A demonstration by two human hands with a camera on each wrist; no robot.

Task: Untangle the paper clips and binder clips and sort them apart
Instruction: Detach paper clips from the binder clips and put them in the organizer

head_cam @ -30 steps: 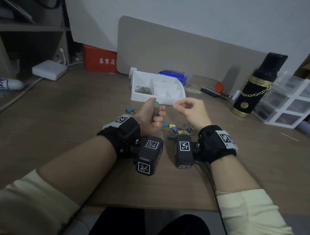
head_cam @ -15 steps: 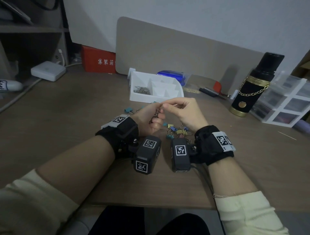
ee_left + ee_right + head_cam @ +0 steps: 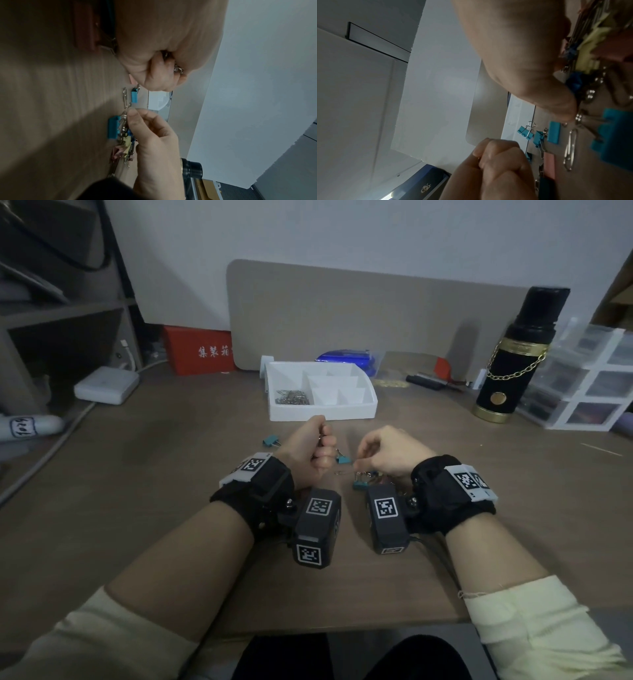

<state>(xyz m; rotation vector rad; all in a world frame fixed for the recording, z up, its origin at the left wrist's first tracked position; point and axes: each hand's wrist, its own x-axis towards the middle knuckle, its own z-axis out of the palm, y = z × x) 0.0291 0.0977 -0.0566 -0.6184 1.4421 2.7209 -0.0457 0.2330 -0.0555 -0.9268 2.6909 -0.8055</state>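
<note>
A tangle of coloured binder clips and paper clips [image 3: 368, 478] lies on the desk under my right hand [image 3: 358, 463]. In the left wrist view that hand [image 3: 132, 111] pinches a silver paper clip [image 3: 126, 106] at the tangle's edge, beside a teal binder clip [image 3: 113, 127]. My left hand [image 3: 323, 445] hovers just left of it as a fist, gripping a bunch of loose paper clips [image 3: 178, 69]. Single teal binder clips [image 3: 271, 441] [image 3: 343, 459] lie apart on the desk. The white organizer tray [image 3: 370, 405] holds sorted paper clips [image 3: 291, 398] in its left compartment.
A black and gold flask [image 3: 513, 361] and clear drawer units [image 3: 589, 385] stand at the right. A red box [image 3: 198, 350], a white adapter [image 3: 106, 385] with its cable and a shelf are at the left. A beige board [image 3: 359, 313] leans behind the tray.
My right hand brought a paper clip to the left fist, then dropped to the tangle on the desk. The left hand stayed a fist and sank slightly.
</note>
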